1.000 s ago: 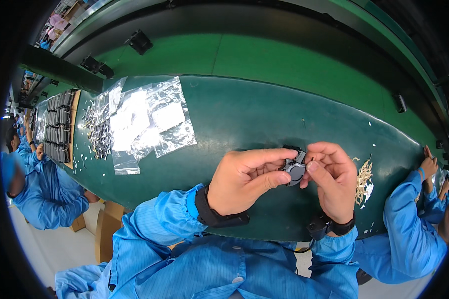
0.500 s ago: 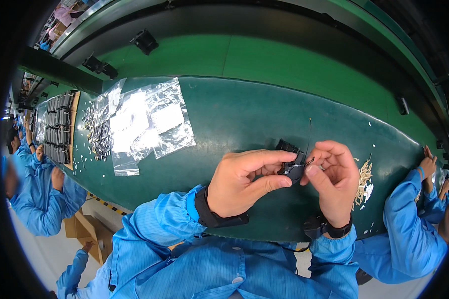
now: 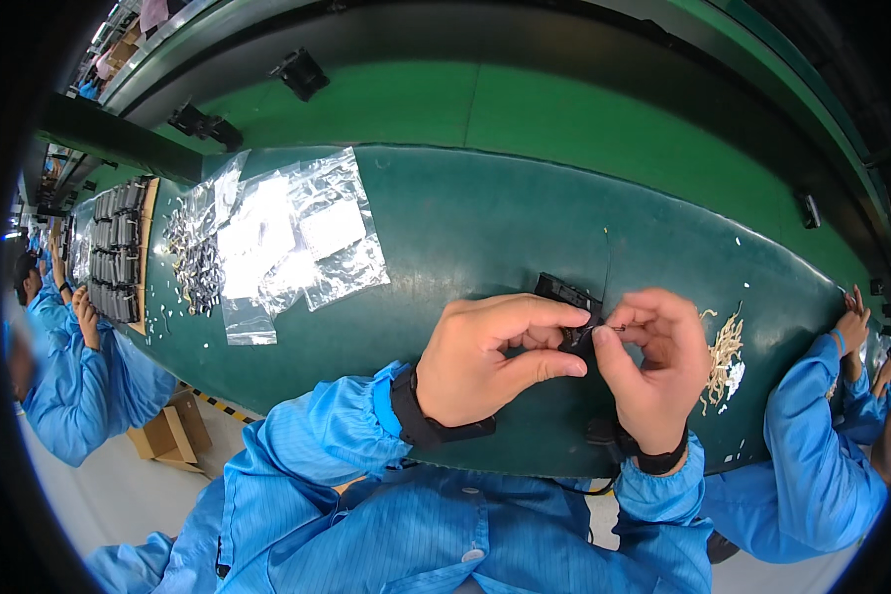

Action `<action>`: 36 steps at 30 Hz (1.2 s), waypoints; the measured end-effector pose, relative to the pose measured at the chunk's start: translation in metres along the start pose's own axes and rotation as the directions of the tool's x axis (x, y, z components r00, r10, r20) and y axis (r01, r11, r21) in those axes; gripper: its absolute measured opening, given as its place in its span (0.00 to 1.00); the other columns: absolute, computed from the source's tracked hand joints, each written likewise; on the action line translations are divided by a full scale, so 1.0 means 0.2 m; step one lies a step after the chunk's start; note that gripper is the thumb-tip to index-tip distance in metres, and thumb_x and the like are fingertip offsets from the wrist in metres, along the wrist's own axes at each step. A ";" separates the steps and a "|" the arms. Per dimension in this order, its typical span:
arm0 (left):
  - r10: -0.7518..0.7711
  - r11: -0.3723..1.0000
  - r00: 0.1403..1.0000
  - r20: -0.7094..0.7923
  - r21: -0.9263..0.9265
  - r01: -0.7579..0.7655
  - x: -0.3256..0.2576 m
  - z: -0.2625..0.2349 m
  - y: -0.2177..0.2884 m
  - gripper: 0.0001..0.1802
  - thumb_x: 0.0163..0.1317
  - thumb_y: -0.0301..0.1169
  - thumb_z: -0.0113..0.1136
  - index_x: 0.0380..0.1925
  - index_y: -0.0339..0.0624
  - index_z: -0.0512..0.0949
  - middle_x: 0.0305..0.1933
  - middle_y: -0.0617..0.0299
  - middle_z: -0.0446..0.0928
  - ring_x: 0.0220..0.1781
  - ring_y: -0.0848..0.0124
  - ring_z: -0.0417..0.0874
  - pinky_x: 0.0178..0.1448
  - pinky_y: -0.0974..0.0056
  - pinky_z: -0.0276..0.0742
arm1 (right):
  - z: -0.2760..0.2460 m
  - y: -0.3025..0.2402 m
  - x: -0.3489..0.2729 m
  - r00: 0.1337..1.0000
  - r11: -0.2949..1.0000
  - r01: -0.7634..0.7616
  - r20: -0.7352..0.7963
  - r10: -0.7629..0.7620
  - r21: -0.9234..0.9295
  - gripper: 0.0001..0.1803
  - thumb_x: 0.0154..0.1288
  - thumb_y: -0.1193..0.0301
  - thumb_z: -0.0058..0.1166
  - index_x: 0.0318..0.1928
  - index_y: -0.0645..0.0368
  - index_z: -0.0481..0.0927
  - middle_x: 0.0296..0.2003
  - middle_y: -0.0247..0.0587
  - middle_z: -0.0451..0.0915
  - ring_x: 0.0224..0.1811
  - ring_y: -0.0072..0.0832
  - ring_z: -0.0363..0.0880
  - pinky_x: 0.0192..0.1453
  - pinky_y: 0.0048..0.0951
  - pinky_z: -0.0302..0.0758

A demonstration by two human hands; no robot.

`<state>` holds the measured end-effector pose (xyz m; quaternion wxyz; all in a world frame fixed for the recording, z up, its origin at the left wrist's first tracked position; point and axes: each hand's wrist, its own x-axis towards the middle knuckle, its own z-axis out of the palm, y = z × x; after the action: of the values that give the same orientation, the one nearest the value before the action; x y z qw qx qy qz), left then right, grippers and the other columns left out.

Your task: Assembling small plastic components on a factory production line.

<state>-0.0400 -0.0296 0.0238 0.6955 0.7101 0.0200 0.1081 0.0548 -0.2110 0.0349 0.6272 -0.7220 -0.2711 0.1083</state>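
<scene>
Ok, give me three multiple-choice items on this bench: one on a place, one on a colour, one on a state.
1. Where do the clear plastic bags lie?
A. left of both hands
B. right of both hands
C. under the hands

2. What colour is the table mat?
A. red
B. dark green
C. white

3. How is the small black part held?
A. lying untouched
B. in the left hand only
C. between both hands

Answers: 1 A, the bags sit on the left of the mat; 2 B, the bare surface is dark green; 3 C, left hand and right hand both pinch it with their fingers.
</scene>
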 end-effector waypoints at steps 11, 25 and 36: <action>-0.002 0.977 0.991 -0.132 -0.209 -0.026 -0.02 0.02 -0.02 0.22 0.61 0.17 0.73 0.55 0.32 0.80 0.38 0.59 0.86 0.39 0.79 0.87 0.43 0.73 0.82 | -0.05 -0.07 0.02 0.816 0.771 0.578 0.215 -0.537 -0.268 0.17 0.51 0.74 0.77 0.40 0.61 0.84 0.30 0.39 0.79 0.33 0.35 0.79 0.53 0.50 0.87; 0.208 0.972 0.970 -0.130 0.134 -0.190 0.00 0.02 -0.03 0.26 0.49 0.20 0.82 0.50 0.34 0.85 0.41 0.52 0.88 0.33 0.76 0.87 0.36 0.72 0.82 | 0.00 -0.10 0.04 0.747 0.681 0.656 0.407 -0.526 -0.325 0.14 0.52 0.68 0.76 0.30 0.61 0.82 0.25 0.36 0.74 0.28 0.31 0.77 0.57 0.47 0.88; 0.191 0.972 0.977 -0.096 0.154 -0.175 0.01 0.01 -0.01 0.26 0.48 0.22 0.83 0.51 0.35 0.86 0.37 0.56 0.87 0.32 0.76 0.86 0.36 0.72 0.80 | 0.01 -0.10 0.02 0.728 0.653 0.677 0.438 -0.527 -0.340 0.14 0.53 0.66 0.75 0.29 0.59 0.81 0.24 0.34 0.72 0.29 0.29 0.73 0.60 0.45 0.87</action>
<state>-0.0380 -0.0315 0.0224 0.6270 0.7504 0.0005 0.2091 0.0516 -0.2067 0.0551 0.3794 -0.6943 -0.6074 -0.0710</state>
